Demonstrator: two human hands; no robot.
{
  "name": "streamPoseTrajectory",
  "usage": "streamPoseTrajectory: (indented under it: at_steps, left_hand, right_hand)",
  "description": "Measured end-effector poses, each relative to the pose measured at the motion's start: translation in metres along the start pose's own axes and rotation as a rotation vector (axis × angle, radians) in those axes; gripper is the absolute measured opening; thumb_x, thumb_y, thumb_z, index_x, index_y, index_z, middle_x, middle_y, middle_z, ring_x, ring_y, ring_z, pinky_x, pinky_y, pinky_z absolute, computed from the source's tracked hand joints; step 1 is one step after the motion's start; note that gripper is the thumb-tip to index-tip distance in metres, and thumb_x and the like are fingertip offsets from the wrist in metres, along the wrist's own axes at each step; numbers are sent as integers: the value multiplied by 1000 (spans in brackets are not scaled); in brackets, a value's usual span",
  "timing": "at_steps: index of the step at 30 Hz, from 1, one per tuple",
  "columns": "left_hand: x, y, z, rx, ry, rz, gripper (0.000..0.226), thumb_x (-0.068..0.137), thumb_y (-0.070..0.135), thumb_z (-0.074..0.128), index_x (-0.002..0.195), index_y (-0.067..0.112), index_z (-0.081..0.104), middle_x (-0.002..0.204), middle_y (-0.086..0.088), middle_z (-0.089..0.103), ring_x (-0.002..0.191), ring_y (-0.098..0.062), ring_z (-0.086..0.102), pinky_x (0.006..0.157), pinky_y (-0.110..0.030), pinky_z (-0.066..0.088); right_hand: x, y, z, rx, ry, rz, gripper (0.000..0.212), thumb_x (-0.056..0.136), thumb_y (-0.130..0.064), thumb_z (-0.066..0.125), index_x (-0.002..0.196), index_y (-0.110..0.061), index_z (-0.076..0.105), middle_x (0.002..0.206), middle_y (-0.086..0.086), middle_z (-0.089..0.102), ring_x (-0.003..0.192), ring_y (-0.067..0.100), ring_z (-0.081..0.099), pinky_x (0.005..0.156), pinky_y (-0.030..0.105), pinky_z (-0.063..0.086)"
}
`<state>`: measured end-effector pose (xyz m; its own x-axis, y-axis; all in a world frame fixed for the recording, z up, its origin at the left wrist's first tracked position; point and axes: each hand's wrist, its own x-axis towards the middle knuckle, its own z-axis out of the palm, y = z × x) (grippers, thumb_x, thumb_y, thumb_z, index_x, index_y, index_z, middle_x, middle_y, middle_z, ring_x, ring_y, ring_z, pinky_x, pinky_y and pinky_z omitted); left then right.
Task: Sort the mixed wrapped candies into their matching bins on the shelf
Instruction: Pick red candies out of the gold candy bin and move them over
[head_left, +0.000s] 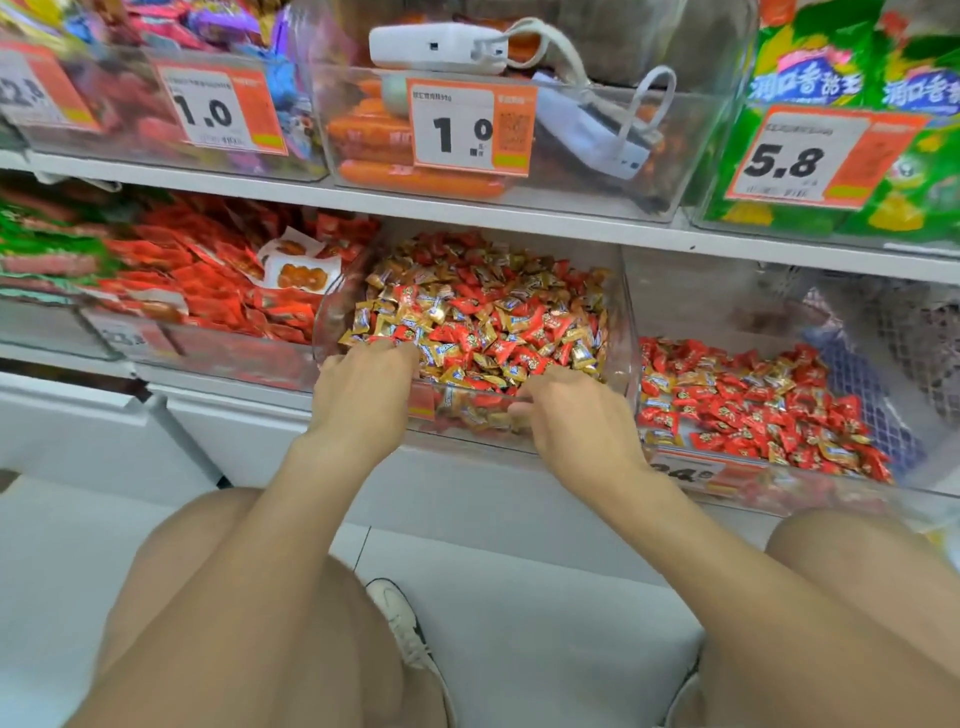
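Reaching into the middle clear bin (627, 322) on the lower shelf, both hands sit at its front edge, over the heap of mixed red and gold wrapped candies (483, 312). Left hand (363, 387): fingertips are buried in the candies, so its grip cannot be determined. Right hand (571, 415): fingers curl at the front rim with their contents hidden, so its grip is likewise indeterminate. Just beside, on the right, a second bin (675, 291) holds mostly red candies (753, 410); the right wrist partly covers its price tag (691, 470). On the left stands a bin of red packets (208, 291). Above, a white power bank (436, 47) with its cable lies atop a bin of orange sausages (415, 176). Both knees and one shoe (400, 618) occupy the lower frame.
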<state>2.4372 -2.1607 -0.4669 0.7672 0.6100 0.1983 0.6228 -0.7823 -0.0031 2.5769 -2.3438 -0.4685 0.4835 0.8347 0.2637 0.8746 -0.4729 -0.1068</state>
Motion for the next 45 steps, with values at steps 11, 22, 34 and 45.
streamPoseTrajectory:
  at_steps: [11,22,34,45]
  left_hand:
    - [-29,75,-37,-310,116,220,10,86,25,59,94,28,66,89,7,65,83,-23,62,67,-37,51]
    - [-8,179,-21,-613,28,228,32,85,38,74,95,35,43,74,10,62,67,-11,60,62,-45,56]
    - [-16,197,-11,-559,254,414,14,87,25,73,87,28,59,83,12,52,76,-14,53,61,-38,47]
    - [-27,185,12,-207,262,802,44,77,35,83,116,24,66,114,6,62,106,-27,54,89,-41,41]
  right_hand:
    - [-40,29,-44,221,110,-229,20,97,-28,51,98,-22,70,95,-5,68,88,20,65,69,41,56]
    - [-17,188,-56,222,-358,95,32,83,1,61,94,-22,80,79,-10,77,76,-4,70,82,26,58]
    - [14,191,4,101,-498,-40,19,85,-12,78,102,-20,81,78,-9,69,81,14,65,76,26,50]
    - [-81,182,-73,1131,-11,262,31,101,-5,68,121,-28,75,88,15,73,84,19,65,81,35,53]
